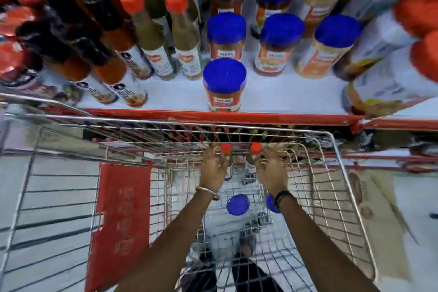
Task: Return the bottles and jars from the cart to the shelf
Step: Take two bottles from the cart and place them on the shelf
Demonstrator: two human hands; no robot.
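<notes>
Down in the silver wire cart [341,173], left hand [213,168] and right hand [271,170] each grip a red-capped glass bottle, left bottle [226,149], right bottle [255,149], near its shelf-side edge.

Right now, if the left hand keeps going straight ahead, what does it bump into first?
Probably the cart's front wire wall, just past the red-capped bottle that the left hand grips; depth is unclear.

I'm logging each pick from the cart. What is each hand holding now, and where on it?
Each hand holds a red-capped bottle just below the cap: left hand on the left bottle, right hand on the right bottle.
</notes>
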